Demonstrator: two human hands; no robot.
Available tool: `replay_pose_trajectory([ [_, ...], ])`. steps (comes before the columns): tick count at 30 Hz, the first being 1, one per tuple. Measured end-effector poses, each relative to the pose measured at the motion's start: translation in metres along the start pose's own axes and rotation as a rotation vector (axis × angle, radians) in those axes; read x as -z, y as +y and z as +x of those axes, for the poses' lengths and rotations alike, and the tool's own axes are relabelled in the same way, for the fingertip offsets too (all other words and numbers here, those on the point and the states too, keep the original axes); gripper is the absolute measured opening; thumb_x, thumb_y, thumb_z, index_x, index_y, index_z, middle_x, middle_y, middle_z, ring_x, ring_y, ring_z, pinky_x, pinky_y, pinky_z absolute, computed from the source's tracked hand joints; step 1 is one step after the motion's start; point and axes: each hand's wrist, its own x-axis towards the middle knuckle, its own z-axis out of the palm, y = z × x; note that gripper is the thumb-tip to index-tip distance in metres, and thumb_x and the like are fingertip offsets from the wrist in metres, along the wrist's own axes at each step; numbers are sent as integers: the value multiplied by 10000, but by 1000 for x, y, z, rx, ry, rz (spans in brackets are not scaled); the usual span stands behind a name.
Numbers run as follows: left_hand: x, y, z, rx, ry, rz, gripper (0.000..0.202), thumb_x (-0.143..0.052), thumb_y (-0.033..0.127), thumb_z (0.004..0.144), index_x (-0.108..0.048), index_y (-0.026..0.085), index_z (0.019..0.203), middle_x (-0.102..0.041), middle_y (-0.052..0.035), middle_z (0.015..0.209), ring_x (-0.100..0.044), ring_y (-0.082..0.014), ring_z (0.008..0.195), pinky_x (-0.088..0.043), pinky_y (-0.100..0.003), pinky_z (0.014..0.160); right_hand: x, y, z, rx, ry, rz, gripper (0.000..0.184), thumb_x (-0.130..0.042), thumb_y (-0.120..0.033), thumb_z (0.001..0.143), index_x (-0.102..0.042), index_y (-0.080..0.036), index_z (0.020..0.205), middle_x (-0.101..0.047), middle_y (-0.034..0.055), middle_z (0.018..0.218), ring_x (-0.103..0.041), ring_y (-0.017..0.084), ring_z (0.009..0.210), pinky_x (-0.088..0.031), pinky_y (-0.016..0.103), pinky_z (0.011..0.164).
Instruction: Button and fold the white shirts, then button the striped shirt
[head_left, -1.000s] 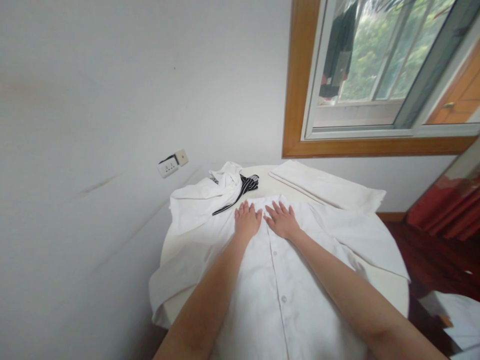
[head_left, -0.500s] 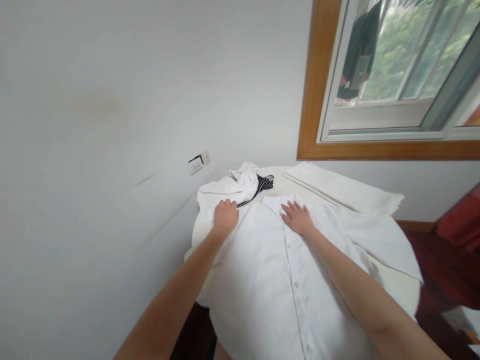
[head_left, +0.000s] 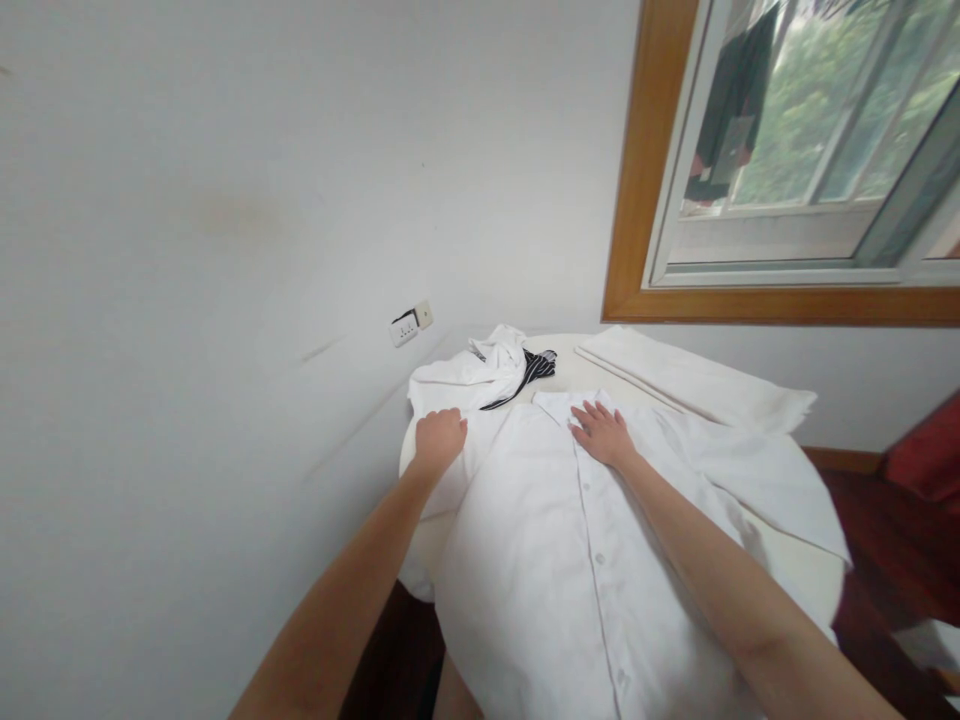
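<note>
White shirt point(head_left: 555, 580) lies under left hand point(head_left: 439, 440), grip curled, hold unclear, and right hand point(head_left: 604, 437), spread flat.

Soft daylight comes in through the window point(head_left: 810, 150) at the upper right of the frame; the greenery outside is bright and slightly washed out. The wall point(head_left: 225, 200) across the left is evenly lit and dulls to grey toward the lower left. The white shirt point(head_left: 555, 560) at lower centre is bright, its folds marked only by faint shadows. Deep shadow sits under the table point(head_left: 577, 372) edge at the bottom. The wide lens distorts the edges — the window frame leans, and the forearms point(head_left: 360, 600) stretch large. The picture is mildly soft throughout, with no harsh glare.
</note>
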Motion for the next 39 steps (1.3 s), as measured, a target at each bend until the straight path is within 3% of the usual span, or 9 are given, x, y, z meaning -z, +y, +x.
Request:
replay_pose_trajectory([
  [7, 27, 1, 23, 101, 51, -120, 399, -202, 345, 981, -508, 141, 1136, -698, -132, 939, -669, -247, 905, -454, -353, 772, 1, 0, 1, 0, -4, -9, 543, -278, -512, 954, -377, -294, 1441, -318, 53, 1531, -242, 271, 1410, -178, 535, 1105],
  [16, 31, 5, 25, -50, 100, -4, 368, -353, 424, 938, -557, 180, 1123, -706, -124, 916, -646, -297, 939, -368, -414, 847, 1, 0, 1, 1, 7, 7, 540, -290, -506, 951, -397, -287, 1432, -331, 63, 1524, -246, 287, 1406, -174, 550, 1101],
  [20, 30, 30, 17, -196, 125, 20, 302, -437, 390, 910, -594, 182, 1062, -696, -117, 900, -627, -299, 930, -341, -421, 839, 3, -2, 0, 2, 5, -1, 540, -284, -499, 954, -391, -279, 1435, -328, 72, 1524, -238, 294, 1408, -173, 558, 1097],
  [24, 15, 68, 2, -374, 157, -37, 224, -469, 332, 909, -610, 183, 1000, -680, -95, 922, -612, -269, 918, -334, -409, 824, 2, -2, 1, -1, 4, 10, 539, -288, -503, 954, -384, -283, 1437, -326, 66, 1526, -233, 291, 1409, -169, 561, 1099],
  [27, -2, 89, -12, -418, 118, -84, 238, -471, 353, 920, -628, 178, 956, -666, -90, 930, -602, -244, 906, -342, -392, 813, 1, -1, 2, -2, 11, 18, 532, -296, -501, 954, -390, -287, 1432, -335, 58, 1522, -238, 288, 1406, -167, 556, 1103],
  [29, -10, 93, -18, -414, 116, -104, 269, -439, 351, 936, -642, 174, 934, -656, -95, 938, -585, -242, 936, -347, -389, 818, 1, 0, 2, 0, 15, 23, 531, -297, -502, 954, -392, -288, 1431, -341, 55, 1519, -243, 287, 1405, -170, 552, 1105],
  [33, -9, 74, -20, -398, 155, -153, 354, -341, 355, 969, -660, 201, 971, -639, -94, 1001, -549, -236, 1004, -357, -381, 849, 1, 1, 1, 9, 22, 28, 536, -293, -509, 954, -393, -286, 1431, -337, 59, 1521, -240, 289, 1406, -171, 555, 1105],
  [39, -8, 15, -14, -302, 110, -164, 422, -241, 345, 986, -629, 215, 1087, -658, -67, 997, -562, -201, 966, -394, -324, 861, 0, 2, 1, 2, 8, 14, 537, -287, -508, 954, -395, -284, 1430, -340, 62, 1519, -243, 291, 1406, -173, 563, 1102],
])
